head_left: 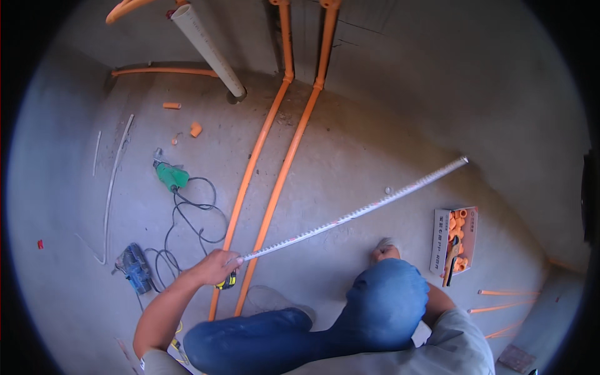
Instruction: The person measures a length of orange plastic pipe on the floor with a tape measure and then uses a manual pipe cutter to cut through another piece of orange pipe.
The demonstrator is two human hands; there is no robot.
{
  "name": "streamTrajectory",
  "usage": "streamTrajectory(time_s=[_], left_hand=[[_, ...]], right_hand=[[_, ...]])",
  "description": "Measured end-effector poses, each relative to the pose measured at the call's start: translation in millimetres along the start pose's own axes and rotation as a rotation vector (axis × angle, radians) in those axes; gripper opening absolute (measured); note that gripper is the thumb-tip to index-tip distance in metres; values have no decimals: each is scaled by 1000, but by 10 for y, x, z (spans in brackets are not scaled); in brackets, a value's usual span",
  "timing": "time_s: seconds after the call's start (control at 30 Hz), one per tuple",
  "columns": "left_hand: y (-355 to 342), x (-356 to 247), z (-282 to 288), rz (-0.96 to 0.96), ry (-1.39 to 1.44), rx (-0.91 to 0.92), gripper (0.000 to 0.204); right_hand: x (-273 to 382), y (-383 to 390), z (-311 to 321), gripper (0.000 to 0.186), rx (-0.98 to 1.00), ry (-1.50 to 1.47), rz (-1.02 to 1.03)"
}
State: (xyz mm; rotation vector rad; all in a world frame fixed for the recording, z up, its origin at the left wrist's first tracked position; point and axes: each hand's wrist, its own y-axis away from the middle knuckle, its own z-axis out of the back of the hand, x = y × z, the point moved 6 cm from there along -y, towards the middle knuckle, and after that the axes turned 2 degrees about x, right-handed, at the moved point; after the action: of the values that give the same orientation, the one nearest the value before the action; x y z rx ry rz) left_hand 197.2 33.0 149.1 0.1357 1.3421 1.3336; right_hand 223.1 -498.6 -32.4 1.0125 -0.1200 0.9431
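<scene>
My left hand (219,267) is closed on a tape measure (229,280) with a yellow and black case. From it the long white blade (350,216) stretches up to the right, over the two orange pipes, with its free end near the foot of the right wall. My right hand (385,250) is low over the floor just beyond my raised knee, partly hidden by it. Its fingers are blurred, and whether they hold anything does not show. A small round pale piece (388,190) lies beside the blade.
Two orange pipes (284,169) run along the floor and up the wall. A box (439,240) of orange fittings stands right. Left lie a green corded tool (172,177), a blue power tool (134,267) and cords. A white pipe (209,53) rises at the back.
</scene>
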Motion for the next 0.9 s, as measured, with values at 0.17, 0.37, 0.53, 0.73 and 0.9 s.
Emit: streamTrajectory(time_s=[0.17, 0.37, 0.53, 0.73, 0.9], left_hand=[[-82, 1014, -1127, 61, 418, -244, 44], [-427, 1513, -2063, 224, 611, -350, 48], [-848, 1567, -1890, 222, 769, -367, 48], [-1060, 1481, -1666, 205, 769, -357, 47], [-1048, 1448, -1676, 260, 773, -376, 47]], right_hand=[[1032, -255, -447, 30, 788, 912, 475], [2394, 37, -840, 30, 652, 951, 846], [2523, 216, -885, 28, 703, 647, 772], [2298, 157, -946, 29, 785, 770, 757], [2380, 111, -1061, 30, 786, 800, 828]])
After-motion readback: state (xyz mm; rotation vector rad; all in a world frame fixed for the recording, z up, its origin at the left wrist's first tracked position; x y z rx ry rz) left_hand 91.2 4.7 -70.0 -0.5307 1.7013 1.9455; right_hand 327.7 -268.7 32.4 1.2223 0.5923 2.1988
